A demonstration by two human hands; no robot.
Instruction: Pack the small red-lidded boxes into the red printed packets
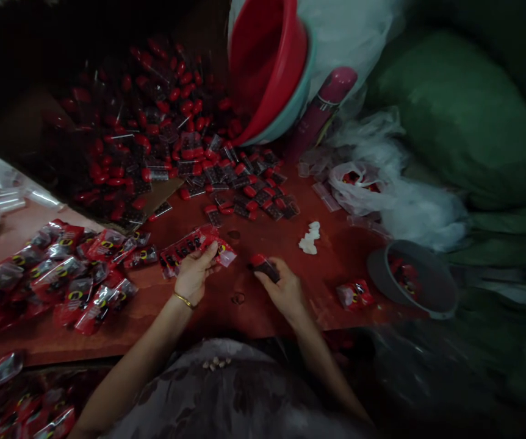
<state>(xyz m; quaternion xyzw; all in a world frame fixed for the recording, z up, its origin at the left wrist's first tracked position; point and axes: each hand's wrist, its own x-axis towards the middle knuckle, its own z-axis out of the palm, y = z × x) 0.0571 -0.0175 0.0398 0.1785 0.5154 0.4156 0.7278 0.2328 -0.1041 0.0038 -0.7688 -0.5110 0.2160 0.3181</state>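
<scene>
My left hand, with a gold bangle at the wrist, pinches the right end of a flat red printed packet with a clear edge. To its right, my right hand has thumb and fingers closed round a small dark clear case with a red cap. The two hands are apart, just above the red table. Beyond them lies a large pile of similar red-capped cases.
Filled red packets are heaped at the left. Behind stand a tilted red basin and a pink flask. At the right are a grey bowl, a single packet, white scraps and plastic bags.
</scene>
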